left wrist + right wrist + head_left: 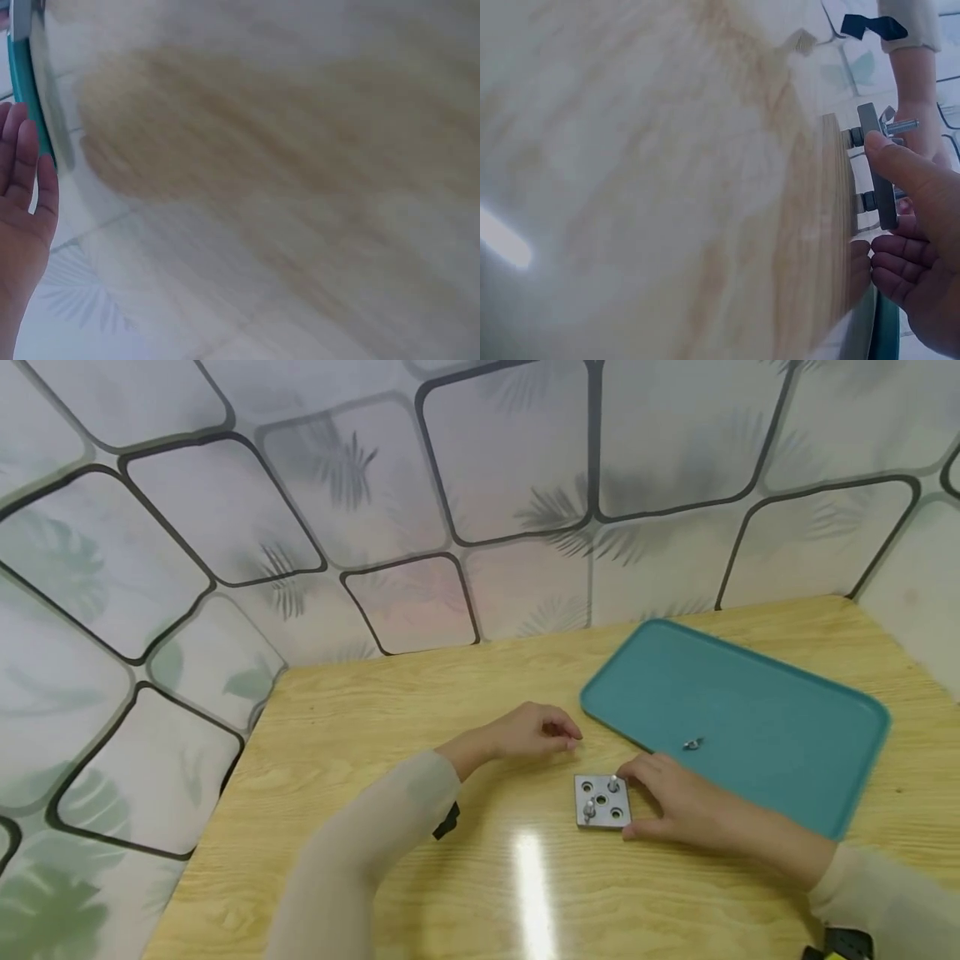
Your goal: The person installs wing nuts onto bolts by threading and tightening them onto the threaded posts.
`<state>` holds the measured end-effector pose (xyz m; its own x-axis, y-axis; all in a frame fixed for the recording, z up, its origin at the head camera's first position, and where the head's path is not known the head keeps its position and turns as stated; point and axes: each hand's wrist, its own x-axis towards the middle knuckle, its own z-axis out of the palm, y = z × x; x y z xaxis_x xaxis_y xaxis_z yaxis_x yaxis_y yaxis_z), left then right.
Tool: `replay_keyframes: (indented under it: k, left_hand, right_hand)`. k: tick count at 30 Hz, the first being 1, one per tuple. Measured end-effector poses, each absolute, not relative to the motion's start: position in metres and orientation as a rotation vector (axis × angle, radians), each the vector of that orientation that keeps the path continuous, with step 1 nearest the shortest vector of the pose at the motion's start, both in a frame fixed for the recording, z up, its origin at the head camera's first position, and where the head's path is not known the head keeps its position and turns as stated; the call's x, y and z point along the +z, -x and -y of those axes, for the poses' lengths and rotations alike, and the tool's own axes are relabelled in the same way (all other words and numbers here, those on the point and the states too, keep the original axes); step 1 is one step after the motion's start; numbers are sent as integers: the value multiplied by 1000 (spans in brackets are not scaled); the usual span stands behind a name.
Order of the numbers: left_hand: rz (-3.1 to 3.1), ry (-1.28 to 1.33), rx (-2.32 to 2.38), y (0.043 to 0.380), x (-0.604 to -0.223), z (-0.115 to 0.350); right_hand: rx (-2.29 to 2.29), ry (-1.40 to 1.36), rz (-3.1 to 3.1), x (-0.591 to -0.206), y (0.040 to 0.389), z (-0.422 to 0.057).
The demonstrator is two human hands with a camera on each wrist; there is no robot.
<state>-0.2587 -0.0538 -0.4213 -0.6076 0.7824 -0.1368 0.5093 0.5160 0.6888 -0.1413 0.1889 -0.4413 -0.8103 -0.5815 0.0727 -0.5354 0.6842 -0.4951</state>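
Observation:
A small square metal plate (602,819) with several round holes lies on the wooden table. Two bolts stand up through it at opposite corners; in the right wrist view a wing nut (887,115) sits on one threaded bolt (904,127), and the bolt heads (868,202) show beneath the plate. My right hand (686,797) grips the plate's right side between thumb and fingers. Up and left of the plate, my left hand (534,731) hovers near the table with loosely bent fingers and nothing in them. Small metal pieces, apparently wing nuts (692,744), lie on the tray.
A teal tray (780,710) occupies the table's right side, its near edge partly behind my right forearm. The wooden table (390,710) meets a patterned curtain-like wall (525,585) at the back and left. Bright glare streaks the tabletop in front of the plate.

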Motion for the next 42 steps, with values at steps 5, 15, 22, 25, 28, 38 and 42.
replay_keyframes:
  k: [5,15,22,25,28,38,42]
  left_hand:
    - [-2395,-1083,851,273,-420,43]
    - [-2427,-1319,687,292,-410,20]
    - [-2345,-1549,485,301,-412,-12]
    - [-2279,-1588,434,302,-410,-27]
    - [-2244,-1585,386,302,-406,-36]
    - [-2095,-1524,254,289,-412,-71]
    - [-2085,-1482,202,285,-406,-90]
  right_hand:
    - [-758,916,-2781,-443,137,-191]
    - [-775,980,-2776,-441,128,-194]
    - [-768,976,-2791,-443,125,-197]
    - [-774,985,-2780,-444,125,-197]
    - [-783,1008,-2788,-446,124,-197]
    - [-773,995,-2808,-451,114,-197]
    - [-756,999,-2841,-448,118,-199]
